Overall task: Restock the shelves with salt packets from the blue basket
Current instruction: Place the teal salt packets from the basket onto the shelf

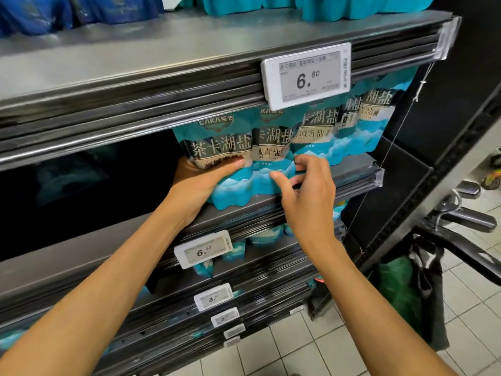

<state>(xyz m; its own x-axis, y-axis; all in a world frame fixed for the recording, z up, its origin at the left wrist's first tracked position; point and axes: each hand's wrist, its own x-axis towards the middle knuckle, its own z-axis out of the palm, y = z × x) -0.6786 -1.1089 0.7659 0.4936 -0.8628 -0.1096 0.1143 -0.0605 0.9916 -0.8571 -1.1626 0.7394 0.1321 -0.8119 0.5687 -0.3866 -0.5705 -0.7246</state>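
At the centre of the frame a row of turquoise plastic salt packets with dark label bands (311, 131) stands upright on a grey metal shelf (349, 169), running from the middle toward the upper right and leaning one against the next. The left hand (200, 180) reaches in from the lower left and grips the leftmost turquoise packet (225, 164) at the end of the row, its thumb pressed across the packet's front label while its other fingers are hidden behind the packet. The right hand (306, 191) comes up from the lower right, its fingers (303, 166) curled and touching the lower front of the next packet (273, 158); whether they actually pinch it cannot be told. To the left of the row the same shelf is dark, with only a dim bluish shape far back. Above, a white electronic price tag reading 6.80 (306, 76) clips to the front edge of the upper shelf (135, 63), which carries dark blue bags (54, 9) at the upper left of the frame and teal bags (325, 4) at the upper right. Below the hands, a smaller white price tag (203, 248) sits on a lower shelf edge, with more turquoise packets (260, 237) partly visible behind it. At the lower right, on the white tiled floor (298, 348), a black cart frame (461, 240) holds a green bag (401, 289). The blue basket cannot be made out.
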